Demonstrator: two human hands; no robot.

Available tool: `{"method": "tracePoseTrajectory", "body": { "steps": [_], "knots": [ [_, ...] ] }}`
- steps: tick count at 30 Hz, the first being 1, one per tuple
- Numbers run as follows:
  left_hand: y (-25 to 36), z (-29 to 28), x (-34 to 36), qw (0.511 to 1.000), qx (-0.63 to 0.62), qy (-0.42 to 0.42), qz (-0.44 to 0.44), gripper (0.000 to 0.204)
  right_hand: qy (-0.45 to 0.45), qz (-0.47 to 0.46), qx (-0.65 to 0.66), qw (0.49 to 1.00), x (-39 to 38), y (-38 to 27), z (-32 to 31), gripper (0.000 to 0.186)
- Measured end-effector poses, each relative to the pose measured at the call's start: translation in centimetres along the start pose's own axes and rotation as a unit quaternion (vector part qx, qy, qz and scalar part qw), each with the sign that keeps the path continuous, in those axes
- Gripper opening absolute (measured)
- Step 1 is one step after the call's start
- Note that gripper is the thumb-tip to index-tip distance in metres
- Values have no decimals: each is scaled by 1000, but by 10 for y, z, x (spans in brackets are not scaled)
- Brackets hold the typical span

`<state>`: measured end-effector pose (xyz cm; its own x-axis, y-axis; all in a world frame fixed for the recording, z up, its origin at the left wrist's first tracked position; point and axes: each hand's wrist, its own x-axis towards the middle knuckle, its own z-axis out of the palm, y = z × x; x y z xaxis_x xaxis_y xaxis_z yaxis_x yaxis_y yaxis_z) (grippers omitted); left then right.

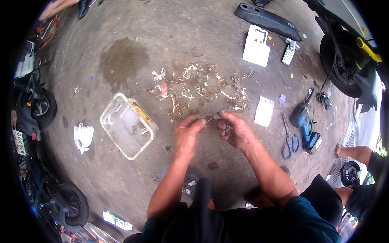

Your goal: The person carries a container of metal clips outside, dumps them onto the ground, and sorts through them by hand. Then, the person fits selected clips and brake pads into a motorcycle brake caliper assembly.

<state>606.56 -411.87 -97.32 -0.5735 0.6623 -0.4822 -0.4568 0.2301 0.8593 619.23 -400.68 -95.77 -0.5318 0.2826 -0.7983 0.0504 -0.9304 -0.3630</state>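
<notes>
Dark clothing [186, 227] lies nearest the camera; beyond it the bare left hand [189, 128] appears to pinch a thin, pale metal sliver [208, 120] between thumb and forefinger, facing the bare right hand [236, 131], whose fingers curl narrowly around contents that cannot be told, both probably close for fine handling. Just ahead, bent brass-coloured and silvery metal strips [223, 82] lie scattered, seemingly so that single pieces stay visible. Farther out, presumably within reach, stand a rectangular whitish plastic tub [121, 117], left, and blue-handled metal scissors [289, 136] beside a blue-and-black cordless drill [300, 115], right.
</notes>
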Motion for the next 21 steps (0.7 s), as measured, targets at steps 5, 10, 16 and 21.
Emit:
{"method": "tracePoseTrajectory", "body": {
  "steps": [5, 10, 16, 21],
  "knots": [
    [-8, -17, -3, 968, -222, -51, -102, 28, -40, -10, 65, 997, 2, 5, -4, 33],
    [-13, -24, -5, 954, -265, -76, -115, 27, -125, -28, 108, 986, 11, 9, -13, 32],
    [-7, -18, -7, 957, -251, -87, -117, 26, -119, -31, 75, 990, 9, 13, -9, 33],
    [-10, -21, -9, 971, -199, -84, -98, 29, -101, -37, 25, 994, 7, 13, -4, 41]
  ]
}}
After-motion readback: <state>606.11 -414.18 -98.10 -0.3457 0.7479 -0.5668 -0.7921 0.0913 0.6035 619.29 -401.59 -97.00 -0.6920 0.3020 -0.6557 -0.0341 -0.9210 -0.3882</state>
